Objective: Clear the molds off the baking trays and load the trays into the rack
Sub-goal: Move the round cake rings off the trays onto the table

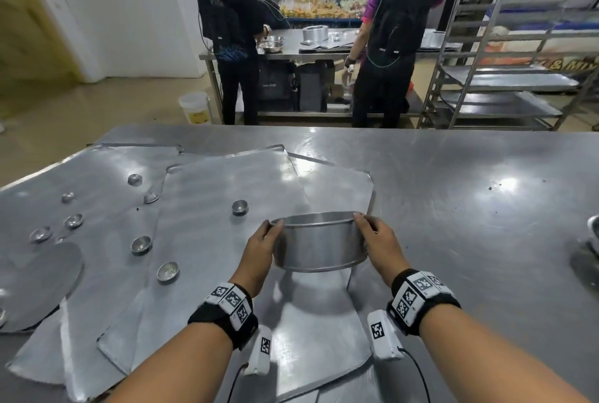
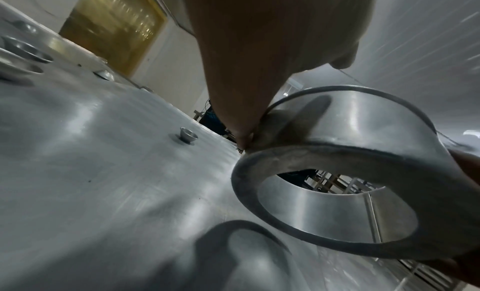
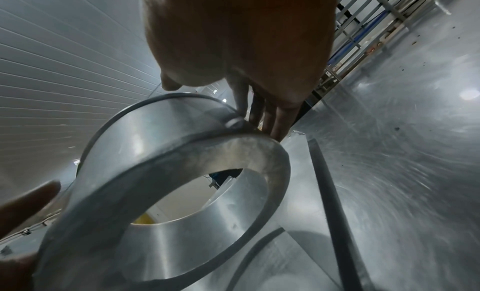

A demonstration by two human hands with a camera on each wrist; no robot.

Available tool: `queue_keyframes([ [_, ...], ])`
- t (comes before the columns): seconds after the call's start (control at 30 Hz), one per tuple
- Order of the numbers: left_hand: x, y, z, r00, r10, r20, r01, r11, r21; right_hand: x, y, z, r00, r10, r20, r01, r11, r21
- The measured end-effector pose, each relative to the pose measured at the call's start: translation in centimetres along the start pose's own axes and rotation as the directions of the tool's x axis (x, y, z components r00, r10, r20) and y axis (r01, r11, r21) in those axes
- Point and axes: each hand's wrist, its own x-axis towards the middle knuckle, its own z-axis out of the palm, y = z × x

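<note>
Left hand (image 1: 259, 253): gripping ring mold (image 1: 319, 242) at its 9 o'clock side, fingers curled on wall.
Right hand (image 1: 381, 245): gripping same mold at 3 o'clock.
Ring mold: hanging lifted above baking trays (image 1: 227, 208) on counter (image 1: 470, 208).
Small cup molds (image 1: 141, 244): sitting on trays toward 9 o'clock.
Rack (image 1: 505, 46): standing toward 2 o'clock.

Both forearms reach forward, wrists banded with marker-tagged cuffs; the left hand (image 1: 259, 252) and right hand (image 1: 379, 245) grip opposite sides of a round silver metal ring mold (image 1: 319, 242), raised
</note>
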Motion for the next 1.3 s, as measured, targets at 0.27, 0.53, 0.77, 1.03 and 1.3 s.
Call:
queue_keyframes([
  [0.27,-1.3,-1.1,-0.3,0.998,-0.048,-0.037,0.050,0.996,0.070,-1.2,2.2,-0.2,0.998,-0.002,0.060,0.003,1.000,-0.003],
  [0.53,-3.3,-3.1,-0.8,0.997,-0.043,0.072,0.029,0.983,0.183,-3.4,5.7,-1.0,0.988,0.042,0.146,-0.024,0.992,-0.124],
  [0.77,-4.2,-3.6,-1.0,0.992,-0.086,0.090,0.057,0.956,0.288,-4.6,6.3,-1.9,0.983,0.043,0.180,-0.014,0.987,-0.159],
  [1.03,-5.0,-1.9,-0.6,0.987,-0.113,0.117,0.042,0.873,0.486,-4.7,6.3,-2.4,0.971,0.091,0.221,-0.009,0.938,-0.347],
  [1.3,-6.4,-2.6,-1.9,0.995,-0.095,0.026,0.066,0.836,0.544,-4.0,3.0,-0.4,0.984,-0.038,0.176,0.139,0.778,-0.612],
])
